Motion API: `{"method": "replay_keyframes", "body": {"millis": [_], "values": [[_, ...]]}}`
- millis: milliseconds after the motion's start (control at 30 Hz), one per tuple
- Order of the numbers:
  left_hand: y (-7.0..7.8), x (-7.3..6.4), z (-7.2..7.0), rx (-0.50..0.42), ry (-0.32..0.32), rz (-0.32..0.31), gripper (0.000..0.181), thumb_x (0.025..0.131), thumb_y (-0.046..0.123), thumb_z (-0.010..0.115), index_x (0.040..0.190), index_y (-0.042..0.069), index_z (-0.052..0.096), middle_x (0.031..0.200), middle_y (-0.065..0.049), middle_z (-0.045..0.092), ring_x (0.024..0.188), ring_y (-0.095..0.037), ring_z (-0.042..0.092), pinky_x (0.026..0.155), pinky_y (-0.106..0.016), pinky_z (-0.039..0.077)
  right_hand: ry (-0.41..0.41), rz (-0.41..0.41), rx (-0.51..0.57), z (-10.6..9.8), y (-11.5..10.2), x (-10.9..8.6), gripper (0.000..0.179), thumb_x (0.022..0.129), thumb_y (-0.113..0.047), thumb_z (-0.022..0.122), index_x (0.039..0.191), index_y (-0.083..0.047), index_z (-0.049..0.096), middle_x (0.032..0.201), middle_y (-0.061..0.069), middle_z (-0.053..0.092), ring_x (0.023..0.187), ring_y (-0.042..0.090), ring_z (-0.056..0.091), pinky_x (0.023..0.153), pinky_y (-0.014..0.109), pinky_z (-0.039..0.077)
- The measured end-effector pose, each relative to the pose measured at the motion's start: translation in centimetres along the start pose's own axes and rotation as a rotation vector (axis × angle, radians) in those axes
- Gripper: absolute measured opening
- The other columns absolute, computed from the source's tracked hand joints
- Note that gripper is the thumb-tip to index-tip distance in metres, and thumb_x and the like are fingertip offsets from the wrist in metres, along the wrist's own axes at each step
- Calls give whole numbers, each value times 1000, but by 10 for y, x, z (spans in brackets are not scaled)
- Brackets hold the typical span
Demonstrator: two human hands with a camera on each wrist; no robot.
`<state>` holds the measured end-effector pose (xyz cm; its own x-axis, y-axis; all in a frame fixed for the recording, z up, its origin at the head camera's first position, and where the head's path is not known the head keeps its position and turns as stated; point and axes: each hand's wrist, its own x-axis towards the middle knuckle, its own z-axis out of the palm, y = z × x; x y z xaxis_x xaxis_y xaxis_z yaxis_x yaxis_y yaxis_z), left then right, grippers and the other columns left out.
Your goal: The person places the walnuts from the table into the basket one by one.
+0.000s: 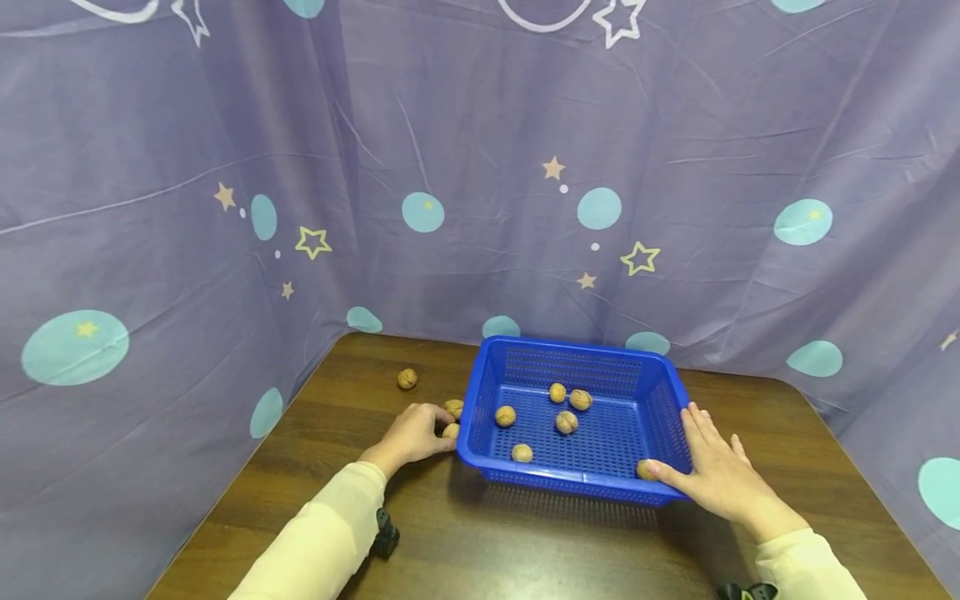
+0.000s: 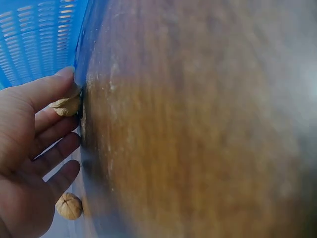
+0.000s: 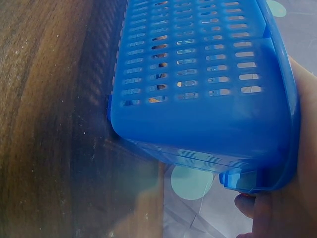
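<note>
At the left of a blue plastic basket [image 1: 585,478], my left hand [image 1: 411,433] has its thumb and forefinger around a walnut [image 1: 451,431] on the table. Another walnut [image 1: 453,407] lies just beyond those fingers, against the basket's side. In the left wrist view the pinched walnut [image 2: 67,105] shows between thumb and forefinger, the other fingers spread loosely. My right hand [image 1: 723,475] rests on the basket's near right corner, fingers straight along the rim and thumb over the front edge. A walnut [image 1: 643,470] inside is partly hidden by that thumb.
Several walnuts are scattered in the basket, one [image 1: 566,422] near its middle. A lone walnut [image 1: 407,379] lies on the wooden table [image 1: 480,550] at the back left. A purple patterned curtain [image 1: 465,167] hangs behind and along both sides.
</note>
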<state>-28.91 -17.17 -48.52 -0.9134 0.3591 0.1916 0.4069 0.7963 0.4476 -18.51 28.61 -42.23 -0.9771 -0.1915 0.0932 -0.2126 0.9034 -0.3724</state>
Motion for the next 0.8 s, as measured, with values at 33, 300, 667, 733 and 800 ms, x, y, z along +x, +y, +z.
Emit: {"method": "replay_keyframes", "body": {"millis": [33,300,667,733,800], "values": [[-1,-1,0,-4,2,5,34,69,32,86,94,12,76,92,3,71,90,-16,64,81,-36,50,2,-1,2,0,0,0,107,86,-62,58,150,8,9,157,26,5,143,43,5,100,76,5],[-8,-10,-5,-27,5,19,33,69,29,87,94,13,74,93,4,70,92,-16,64,83,-36,50,8,-3,-9,0,0,0,106,86,-62,58,150,8,10,156,27,6,143,44,6,100,76,6],[-18,-28,-18,-67,28,56,37,70,21,87,101,7,74,96,2,70,94,-18,65,86,-40,51,21,-1,-4,1,-1,0,107,86,-62,58,149,9,11,156,27,8,143,44,7,100,75,6],[-16,-29,-21,-91,27,61,38,70,21,86,103,5,73,99,1,70,97,-20,64,87,-41,50,25,-3,-6,1,0,0,107,85,-63,59,149,9,12,156,28,9,143,44,7,100,75,7],[-14,-30,-25,-112,32,66,39,71,22,86,104,5,74,100,1,70,99,-21,64,88,-42,50,29,-7,-6,1,0,1,107,85,-63,59,149,9,13,156,28,10,143,44,8,100,75,7]]}}
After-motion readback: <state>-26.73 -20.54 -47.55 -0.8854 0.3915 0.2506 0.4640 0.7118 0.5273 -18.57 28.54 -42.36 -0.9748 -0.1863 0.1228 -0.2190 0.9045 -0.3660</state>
